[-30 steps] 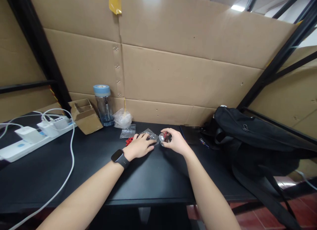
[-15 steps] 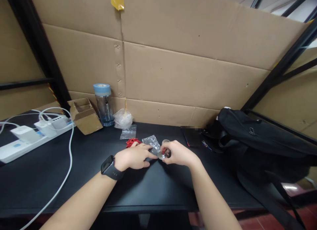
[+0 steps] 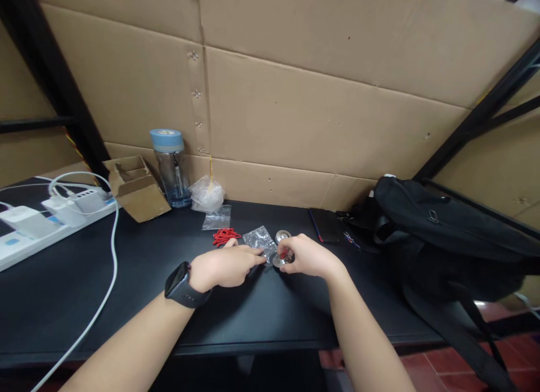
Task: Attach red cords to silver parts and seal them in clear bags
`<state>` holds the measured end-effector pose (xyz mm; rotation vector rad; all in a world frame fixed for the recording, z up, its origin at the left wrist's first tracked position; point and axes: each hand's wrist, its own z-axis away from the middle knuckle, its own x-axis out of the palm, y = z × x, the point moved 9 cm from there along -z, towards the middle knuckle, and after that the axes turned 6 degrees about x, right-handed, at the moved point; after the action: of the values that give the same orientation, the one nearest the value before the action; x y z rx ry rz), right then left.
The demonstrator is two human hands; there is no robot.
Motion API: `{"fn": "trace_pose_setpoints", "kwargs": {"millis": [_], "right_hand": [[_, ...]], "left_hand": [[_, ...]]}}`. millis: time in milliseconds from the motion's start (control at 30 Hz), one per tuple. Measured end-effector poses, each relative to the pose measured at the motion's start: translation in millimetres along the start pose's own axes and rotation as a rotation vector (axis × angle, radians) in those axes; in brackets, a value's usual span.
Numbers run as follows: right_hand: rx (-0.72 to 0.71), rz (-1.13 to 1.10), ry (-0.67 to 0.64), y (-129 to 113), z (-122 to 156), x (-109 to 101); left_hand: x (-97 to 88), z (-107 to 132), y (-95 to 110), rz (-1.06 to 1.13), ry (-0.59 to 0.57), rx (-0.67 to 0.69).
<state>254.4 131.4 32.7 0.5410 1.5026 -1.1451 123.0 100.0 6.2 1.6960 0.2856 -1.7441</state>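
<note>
My left hand [image 3: 228, 266], with a dark watch on its wrist, rests on the table. Its forefinger stretches out and presses on a crinkled clear plastic bag [image 3: 258, 238]; the other fingers are partly curled. A pile of thin red pieces [image 3: 225, 236] lies just beyond this hand. My right hand [image 3: 310, 257] has thumb and fingers pinched round a small red piece [image 3: 283, 255], over a round silvery dish-like thing [image 3: 278, 261]. Another round silvery thing [image 3: 282, 234] lies right behind it. The fingers partly hide the red piece.
At the back left stand a blue-lidded bottle [image 3: 171, 170], an open cardboard box [image 3: 139, 192] and more clear bags [image 3: 208, 195]. A white power strip [image 3: 80, 226] with cables lies left. A black backpack [image 3: 447, 229] and dark flat case [image 3: 327, 226] are right.
The view has tilted down a little. My right hand has shifted slightly off the round silvery things, so both show more. My left hand stays at the plastic bag.
</note>
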Motion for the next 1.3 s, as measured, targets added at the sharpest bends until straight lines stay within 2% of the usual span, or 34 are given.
{"fn": "trace_pose_setpoints", "kwargs": {"millis": [233, 467, 700, 1033, 1200, 1300], "right_hand": [[-0.037, 0.018, 0.062, -3.1, -1.5, -2.1], [-0.139, 0.011, 0.162, -24.3, -8.1, -0.8], [-0.203, -0.039, 0.18, -25.9, -10.9, 2.3], [-0.098, 0.152, 0.43, -24.0, -20.7, -3.1], [-0.036, 0.176, 0.53, -19.2, -36.7, 0.1], [-0.016, 0.158, 0.524, -17.3, -43.5, 0.5]], "left_hand": [[-2.0, -0.7, 3.2, -0.016, -0.022, 0.029], [-4.8, -0.2, 5.6, 0.023, 0.038, 0.047], [-1.6, 0.7, -1.8, 0.034, 0.052, 0.041], [1.8, 6.1, -7.2, -0.036, -0.089, -0.147], [-3.7, 8.6, -8.4, -0.041, -0.023, -0.108], [-11.9, 11.7, -13.5, -0.036, 0.028, -0.088]]}}
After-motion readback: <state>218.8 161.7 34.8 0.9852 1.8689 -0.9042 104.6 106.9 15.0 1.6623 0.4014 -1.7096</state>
